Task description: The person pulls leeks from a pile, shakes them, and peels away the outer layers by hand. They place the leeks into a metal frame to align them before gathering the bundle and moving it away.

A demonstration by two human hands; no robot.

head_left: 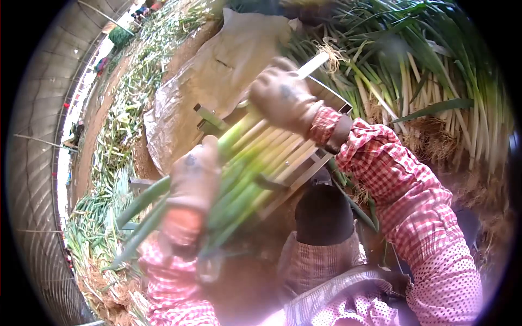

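Note:
My gloved right hand (283, 98) is closed around the white stalk of a long green onion (314, 65), whose stringy roots stick out past the fist at the upper right. My gloved left hand (193, 171), blurred, is closed around the green leaf end, with leaves trailing out below it to the left. Beneath both hands, several green onions (263, 157) lie side by side across a low frame (321, 160) with metal edges. My fingers hide part of the held stalk.
Bundled unpeeled green onions (402, 70) with muddy roots are heaped at the right. A pale plastic sheet (217, 60) covers the ground beyond the frame. Scattered leaf trimmings (128, 103) line the left side, beside the curved greenhouse wall (35, 136). My knee (323, 214) is close to the frame.

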